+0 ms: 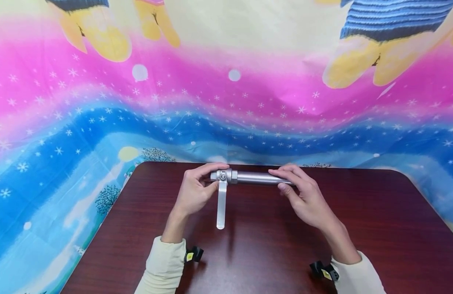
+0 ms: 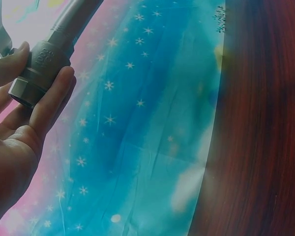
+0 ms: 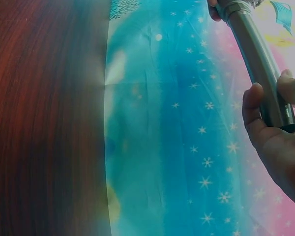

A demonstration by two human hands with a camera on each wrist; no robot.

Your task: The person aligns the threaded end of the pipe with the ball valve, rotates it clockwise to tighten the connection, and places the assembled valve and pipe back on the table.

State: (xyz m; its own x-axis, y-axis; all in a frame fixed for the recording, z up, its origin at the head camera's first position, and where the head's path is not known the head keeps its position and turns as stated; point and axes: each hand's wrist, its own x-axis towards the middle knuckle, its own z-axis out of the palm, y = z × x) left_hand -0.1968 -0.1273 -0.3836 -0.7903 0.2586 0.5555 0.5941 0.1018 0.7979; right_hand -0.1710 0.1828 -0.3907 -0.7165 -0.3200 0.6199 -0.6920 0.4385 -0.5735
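A steel ball valve with a flat lever handle is joined at its hex end to a smooth metal pipe. My left hand grips the valve body, thumb on one side and fingers on the other; the left wrist view shows the valve's open hex end beside the palm. My right hand holds the pipe near its far end, thumb and fingers on opposite sides. The pipe lies level across the view, raised over the table, and the lever points toward me.
A dark red-brown wooden table spreads beneath both hands. Behind it hangs a colourful snowflake-patterned cloth, also falling along the table's left side. Black straps with small yellow tags sit at both cuffs.
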